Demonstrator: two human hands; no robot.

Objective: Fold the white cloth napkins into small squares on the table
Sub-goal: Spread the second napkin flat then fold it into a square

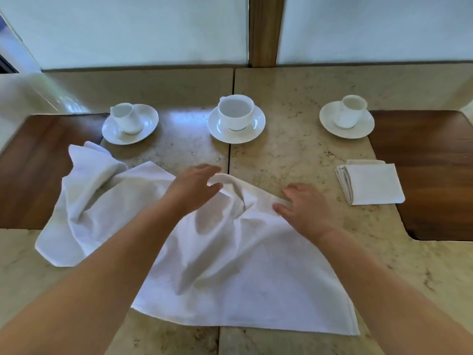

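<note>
A large white cloth napkin lies rumpled and unfolded across the middle of the marble table. Its left part is bunched up. My left hand is at its far edge and pinches a raised fold of the cloth between thumb and fingers. My right hand lies on the napkin's right far edge with fingers spread and fairly straight, pressing the cloth down. A folded white napkin, a small square, lies on the table to the right, apart from both hands.
Three white cups on saucers stand in a row at the back: left cup, middle cup, right cup. Dark wooden inlays flank the marble at left and right. A wall with a wooden post rises behind.
</note>
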